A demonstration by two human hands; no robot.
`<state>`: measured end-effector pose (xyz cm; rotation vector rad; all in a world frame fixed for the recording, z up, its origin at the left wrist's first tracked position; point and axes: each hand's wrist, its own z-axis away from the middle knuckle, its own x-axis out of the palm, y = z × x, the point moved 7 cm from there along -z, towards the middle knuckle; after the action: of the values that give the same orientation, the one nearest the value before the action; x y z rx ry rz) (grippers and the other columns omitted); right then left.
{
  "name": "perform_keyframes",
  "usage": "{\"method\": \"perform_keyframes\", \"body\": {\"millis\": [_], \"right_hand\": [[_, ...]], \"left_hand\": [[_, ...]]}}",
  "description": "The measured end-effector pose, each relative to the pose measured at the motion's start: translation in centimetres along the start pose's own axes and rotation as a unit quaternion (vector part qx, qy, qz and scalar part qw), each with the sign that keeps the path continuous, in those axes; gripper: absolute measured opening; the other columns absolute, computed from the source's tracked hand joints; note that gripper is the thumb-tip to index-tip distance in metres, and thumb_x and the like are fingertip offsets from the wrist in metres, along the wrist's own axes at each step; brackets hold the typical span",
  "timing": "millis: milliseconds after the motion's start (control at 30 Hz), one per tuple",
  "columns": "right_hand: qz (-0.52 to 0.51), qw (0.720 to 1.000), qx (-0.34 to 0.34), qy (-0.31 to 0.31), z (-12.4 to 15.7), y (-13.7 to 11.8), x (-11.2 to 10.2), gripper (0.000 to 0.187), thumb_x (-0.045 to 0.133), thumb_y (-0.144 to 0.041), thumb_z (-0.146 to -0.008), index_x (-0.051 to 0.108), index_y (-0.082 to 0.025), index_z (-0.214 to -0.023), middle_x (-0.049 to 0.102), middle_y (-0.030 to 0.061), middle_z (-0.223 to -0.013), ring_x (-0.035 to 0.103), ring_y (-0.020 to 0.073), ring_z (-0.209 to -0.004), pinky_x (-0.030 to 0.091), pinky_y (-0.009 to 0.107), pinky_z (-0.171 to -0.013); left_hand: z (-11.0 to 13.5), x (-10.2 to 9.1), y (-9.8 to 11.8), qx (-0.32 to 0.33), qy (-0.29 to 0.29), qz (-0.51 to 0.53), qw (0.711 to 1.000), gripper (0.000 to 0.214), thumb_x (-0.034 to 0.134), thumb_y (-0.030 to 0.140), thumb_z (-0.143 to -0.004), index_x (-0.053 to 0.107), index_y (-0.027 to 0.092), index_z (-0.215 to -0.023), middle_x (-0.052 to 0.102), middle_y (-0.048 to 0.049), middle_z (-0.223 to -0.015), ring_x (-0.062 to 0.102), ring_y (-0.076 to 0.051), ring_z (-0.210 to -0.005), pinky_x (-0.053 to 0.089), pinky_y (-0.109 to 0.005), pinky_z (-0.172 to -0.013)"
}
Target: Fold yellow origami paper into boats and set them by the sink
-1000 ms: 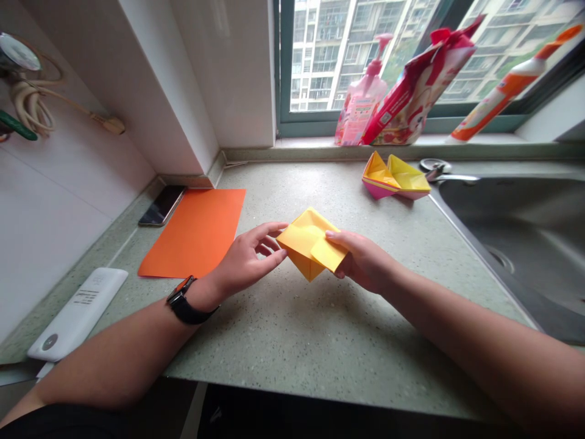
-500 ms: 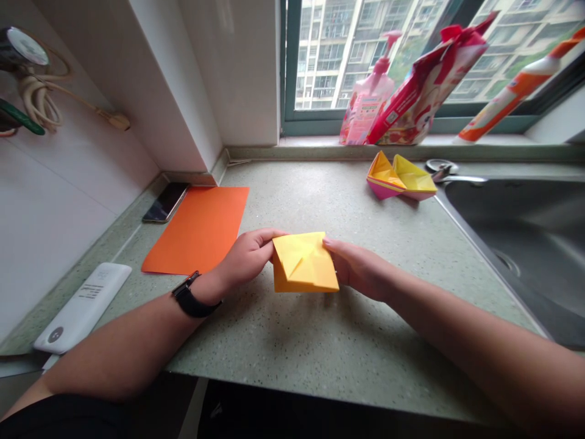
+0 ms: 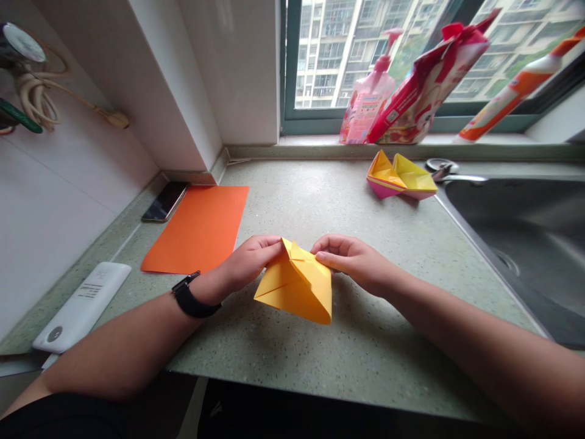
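Observation:
A folded sheet of yellow origami paper (image 3: 292, 289) is held just above the speckled countertop (image 3: 315, 201), partly opened, with a raised fold along its top. My left hand (image 3: 253, 259) pinches its upper left edge between thumb and fingers; a black watch is on that wrist. On the upper right edge, my right hand (image 3: 351, 259) grips the paper with the thumb on top. Some of the fingertips are hidden behind the sheet. Left of the hands lies a flat orange sheet (image 3: 201, 228). Farther back stands a folded yellow and pink paper boat shape (image 3: 400, 178).
A dark phone (image 3: 165, 201) touches the orange sheet. A white power bank (image 3: 83, 305) lies at the left with a cable. To the right is a steel sink (image 3: 539, 244). A pink pump bottle (image 3: 368, 103), a red bag (image 3: 425, 91) and an orange-white bottle (image 3: 512, 97) stand on the windowsill.
The yellow paper has opened out and tilted, its lower edge now nearer me. My right hand has shifted its hold, its thumb now on top of the upper edge.

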<state>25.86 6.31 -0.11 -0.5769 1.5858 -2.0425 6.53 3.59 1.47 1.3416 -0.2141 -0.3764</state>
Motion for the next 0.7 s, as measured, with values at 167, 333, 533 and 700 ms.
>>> {"method": "perform_keyframes", "body": {"millis": [167,333,533,700], "right_hand": [[0.049,0.998,-0.026,-0.001,0.0,-0.2,0.1,0.035,0.083,-0.054,-0.089,0.075,-0.022,-0.101,0.072,0.0028,-0.089,0.063,0.0168,-0.077,0.051,0.030,-0.068],[0.067,0.997,-0.044,0.014,-0.3,-0.1,-0.7,0.033,0.081,-0.053,-0.091,0.075,-0.024,-0.104,0.072,0.0026,-0.088,0.065,0.0179,-0.078,0.054,0.032,-0.069],[0.113,0.989,-0.096,0.032,-0.3,-0.9,-1.3,0.030,0.079,-0.050,-0.092,0.075,-0.024,-0.105,0.069,0.0011,-0.086,0.061,0.0168,-0.075,0.050,0.031,-0.066],[0.163,0.976,-0.139,0.044,0.1,-1.8,-1.3,0.026,0.075,-0.047,-0.095,0.075,-0.024,-0.107,0.066,-0.0004,-0.080,0.059,0.0157,-0.071,0.048,0.030,-0.063]], "left_hand": [[-0.1,0.0,-0.2,-0.005,0.001,0.012,1.000,0.031,0.067,0.052,-0.093,0.074,0.022,-0.093,0.078,-0.0073,-0.097,0.070,-0.023,-0.087,0.056,-0.032,-0.074],[-0.2,-0.1,0.3,0.011,-0.008,-0.028,1.000,0.029,0.061,0.045,-0.097,0.076,0.019,-0.094,0.077,-0.0061,-0.098,0.069,-0.020,-0.087,0.056,-0.032,-0.080],[-0.1,-0.2,0.6,0.027,-0.006,-0.046,0.999,0.030,0.060,0.043,-0.099,0.071,0.018,-0.088,0.071,-0.0037,-0.089,0.062,-0.017,-0.080,0.048,-0.027,-0.072],[-0.3,-0.3,-0.1,0.013,0.004,-0.013,1.000,0.027,0.063,0.045,-0.098,0.073,0.019,-0.094,0.073,-0.0043,-0.094,0.065,-0.019,-0.085,0.051,-0.030,-0.076]]}}
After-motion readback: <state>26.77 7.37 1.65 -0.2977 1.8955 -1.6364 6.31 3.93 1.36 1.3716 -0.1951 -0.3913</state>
